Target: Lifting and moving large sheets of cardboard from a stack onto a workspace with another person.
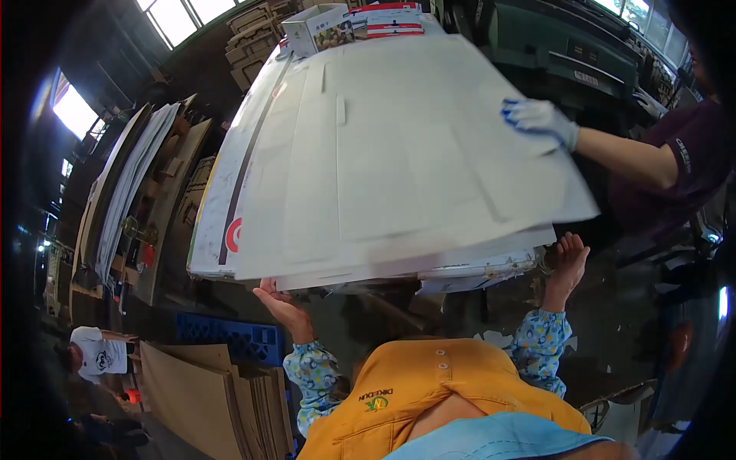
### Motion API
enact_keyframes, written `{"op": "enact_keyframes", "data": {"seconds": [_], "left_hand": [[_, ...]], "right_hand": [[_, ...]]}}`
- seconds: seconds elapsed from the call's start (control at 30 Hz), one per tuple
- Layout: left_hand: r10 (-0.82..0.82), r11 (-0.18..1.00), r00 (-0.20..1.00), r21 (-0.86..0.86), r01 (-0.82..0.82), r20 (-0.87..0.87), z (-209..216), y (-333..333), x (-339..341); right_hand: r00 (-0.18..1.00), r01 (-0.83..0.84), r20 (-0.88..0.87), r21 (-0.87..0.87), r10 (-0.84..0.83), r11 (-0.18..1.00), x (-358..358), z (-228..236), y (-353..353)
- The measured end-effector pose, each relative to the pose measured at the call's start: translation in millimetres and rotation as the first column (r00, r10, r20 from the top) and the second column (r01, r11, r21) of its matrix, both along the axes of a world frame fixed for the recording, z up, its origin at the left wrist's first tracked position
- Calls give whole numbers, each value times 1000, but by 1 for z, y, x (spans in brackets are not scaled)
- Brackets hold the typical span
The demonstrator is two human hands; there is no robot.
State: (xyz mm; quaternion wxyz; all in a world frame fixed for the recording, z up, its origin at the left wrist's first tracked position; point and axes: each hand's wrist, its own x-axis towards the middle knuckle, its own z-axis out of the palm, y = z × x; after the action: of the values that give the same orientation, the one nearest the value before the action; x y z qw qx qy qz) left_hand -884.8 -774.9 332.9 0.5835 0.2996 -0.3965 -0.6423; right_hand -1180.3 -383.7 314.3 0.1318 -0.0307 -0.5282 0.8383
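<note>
A large white cardboard sheet (406, 153) with cut slots and crease lines lies, slightly blurred, over a stack of printed sheets (211, 230). My left hand (285, 310) is at the near left edge of the sheet, its fingers stretched out and partly tucked under that edge. Beside the near right corner, my right hand (566, 268) is raised with its fingers apart and nothing in it. A co-worker's hand in a white and blue glove (540, 123) rests on the right part of the sheet.
A white box (318, 29) and red-and-white packages (387, 19) sit at the far end of the stack. Left are upright boards (126, 184), a blue plastic pallet (230, 337) and brown cardboard (192, 391). A dark green machine (563, 54) stands far right.
</note>
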Motion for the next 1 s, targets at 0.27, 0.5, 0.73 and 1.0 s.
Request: {"op": "enact_keyframes", "data": {"seconds": [0.27, 0.5, 0.73, 1.0], "left_hand": [[14, 1000, 999, -4, -14, 30, 3, 0, 2], [12, 998, 989, -64, -2, 147, -2, 1, -7], [105, 991, 952, -107, -77, 288, -6, 1, -1], [204, 962, 882, -256, -99, 426, -5, 5, -14]], "right_hand": [[998, 36, -57, 431, -13, 902, -1, 16, -27], [999, 40, -44, 628, -16, 777, 1, 11, -35], [994, 108, -81, 718, -72, 688, -9, -5, -37], [972, 234, -157, 701, -175, 674, -6, -2, -41]]}}
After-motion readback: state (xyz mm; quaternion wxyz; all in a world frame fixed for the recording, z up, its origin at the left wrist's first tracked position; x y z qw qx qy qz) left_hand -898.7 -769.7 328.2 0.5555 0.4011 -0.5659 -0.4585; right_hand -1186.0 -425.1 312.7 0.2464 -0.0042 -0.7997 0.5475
